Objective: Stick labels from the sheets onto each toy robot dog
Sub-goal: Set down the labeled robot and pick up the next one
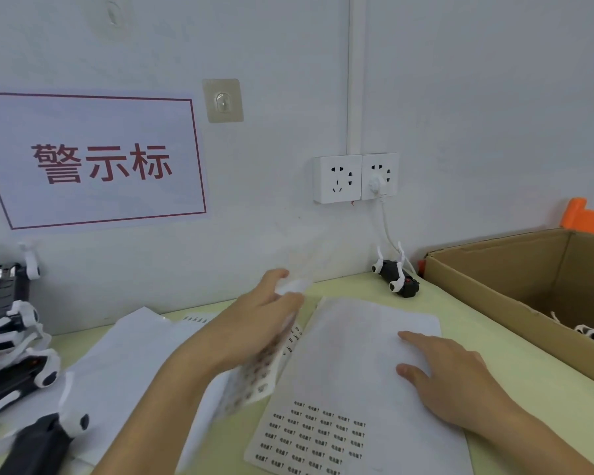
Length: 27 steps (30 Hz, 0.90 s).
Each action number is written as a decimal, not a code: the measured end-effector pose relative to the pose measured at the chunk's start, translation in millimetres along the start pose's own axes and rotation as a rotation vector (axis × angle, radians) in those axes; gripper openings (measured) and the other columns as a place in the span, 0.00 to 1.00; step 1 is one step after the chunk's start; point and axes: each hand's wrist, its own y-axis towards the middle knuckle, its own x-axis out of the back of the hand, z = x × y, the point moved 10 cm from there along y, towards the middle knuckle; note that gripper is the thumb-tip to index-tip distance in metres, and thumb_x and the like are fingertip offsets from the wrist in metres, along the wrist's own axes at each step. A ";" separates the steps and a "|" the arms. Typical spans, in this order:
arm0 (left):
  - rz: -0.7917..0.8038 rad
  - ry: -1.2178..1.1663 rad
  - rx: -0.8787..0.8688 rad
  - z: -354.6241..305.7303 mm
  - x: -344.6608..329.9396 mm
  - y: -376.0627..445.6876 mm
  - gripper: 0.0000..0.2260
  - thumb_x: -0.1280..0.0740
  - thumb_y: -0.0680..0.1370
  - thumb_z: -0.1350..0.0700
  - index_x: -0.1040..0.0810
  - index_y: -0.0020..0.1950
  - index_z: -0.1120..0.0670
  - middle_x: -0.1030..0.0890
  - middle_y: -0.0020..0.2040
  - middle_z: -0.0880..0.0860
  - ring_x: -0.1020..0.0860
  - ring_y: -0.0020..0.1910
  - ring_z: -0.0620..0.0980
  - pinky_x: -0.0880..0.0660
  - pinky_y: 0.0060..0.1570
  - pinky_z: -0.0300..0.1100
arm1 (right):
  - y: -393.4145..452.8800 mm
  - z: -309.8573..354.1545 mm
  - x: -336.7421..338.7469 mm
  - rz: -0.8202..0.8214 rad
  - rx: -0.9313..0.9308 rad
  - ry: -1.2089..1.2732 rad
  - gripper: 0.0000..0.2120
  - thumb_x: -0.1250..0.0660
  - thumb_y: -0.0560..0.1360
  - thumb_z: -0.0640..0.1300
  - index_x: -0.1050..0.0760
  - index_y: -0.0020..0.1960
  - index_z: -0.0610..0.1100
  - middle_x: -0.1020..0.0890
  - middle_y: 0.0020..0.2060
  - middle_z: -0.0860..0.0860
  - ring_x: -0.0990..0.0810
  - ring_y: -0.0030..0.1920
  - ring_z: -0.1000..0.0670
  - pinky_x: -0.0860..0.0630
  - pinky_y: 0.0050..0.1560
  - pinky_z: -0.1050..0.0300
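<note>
We find the flat label sheet [350, 382] lying on the pale green table [467, 323], its long axis running from the near edge away toward the wall, with rows of small dark printed labels at its near end; their writing is too small to read. The right hand [460, 382] rests on this sheet, fingers straight. Left of the sheet, the left hand [254, 323] grips a second, motion-blurred label sheet [258, 368], lifted and tilted. Beyond the flat sheet, against the wall, one toy robot dog [396, 277] lies legs upward. Further left of the sheet, more robot dogs [14, 344] are piled. The wall sign [96, 159] reads "警示标".
</note>
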 end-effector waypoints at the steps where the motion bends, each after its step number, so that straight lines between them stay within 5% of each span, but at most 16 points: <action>1: 0.054 -0.020 0.025 3.8 -6.6 0.3 0.21 0.40 0.74 0.35 0.32 0.67 0.35 0.19 0.51 0.39 0.22 0.53 0.34 0.28 0.58 0.36 | 0.1 0.5 1.1 -0.009 0.004 0.005 0.25 0.44 0.82 0.61 0.44 0.77 0.62 0.35 0.74 0.61 0.39 0.75 0.55 0.43 0.72 0.54; 4: -0.035 0.196 0.081 23.7 -3.9 8.2 0.12 0.37 0.77 0.42 0.27 0.59 0.42 0.22 0.56 0.44 0.23 0.49 0.36 0.25 0.51 0.40 | 0.5 -0.7 4.8 -0.018 -0.005 0.015 0.25 0.43 0.81 0.61 0.42 0.76 0.62 0.32 0.72 0.62 0.37 0.74 0.54 0.40 0.70 0.55; 7: -0.065 0.692 0.373 73.8 -4.6 5.8 0.28 0.38 0.79 0.41 0.42 0.75 0.51 0.37 0.73 0.53 0.35 0.71 0.56 0.30 0.65 0.50 | 0.4 -1.5 6.6 -0.023 -0.007 0.031 0.24 0.41 0.80 0.62 0.39 0.75 0.62 0.31 0.72 0.62 0.36 0.73 0.54 0.39 0.71 0.55; 10: 0.074 0.755 0.577 112.5 -21.8 -1.6 0.33 0.42 0.79 0.39 0.44 0.77 0.56 0.39 0.75 0.57 0.43 0.75 0.69 0.36 0.70 0.56 | -0.1 -1.1 7.3 -0.031 -0.004 0.042 0.23 0.41 0.80 0.61 0.38 0.74 0.62 0.31 0.71 0.63 0.35 0.73 0.54 0.39 0.70 0.55; 14: 0.052 0.820 0.474 104.8 -23.9 6.5 0.24 0.43 0.80 0.43 0.37 0.71 0.55 0.33 0.70 0.54 0.34 0.70 0.63 0.33 0.64 0.52 | 0.0 -0.2 7.7 -0.038 -0.004 0.049 0.23 0.40 0.80 0.61 0.37 0.74 0.62 0.30 0.70 0.63 0.35 0.72 0.55 0.38 0.70 0.56; 18: 0.113 0.796 0.487 103.1 -30.3 3.6 0.32 0.40 0.77 0.37 0.39 0.74 0.55 0.35 0.73 0.53 0.37 0.73 0.63 0.36 0.67 0.55 | -0.8 -1.5 7.5 -0.041 -0.007 0.048 0.23 0.40 0.80 0.62 0.37 0.74 0.62 0.31 0.70 0.63 0.35 0.72 0.55 0.39 0.70 0.56; 27: -0.139 0.833 0.456 80.1 -19.6 -1.9 0.24 0.38 0.78 0.55 0.38 0.72 0.61 0.30 0.66 0.56 0.25 0.60 0.56 0.24 0.53 0.45 | -1.9 1.6 9.5 -0.062 -0.001 0.057 0.22 0.40 0.79 0.62 0.37 0.72 0.63 0.31 0.70 0.64 0.35 0.72 0.55 0.39 0.71 0.55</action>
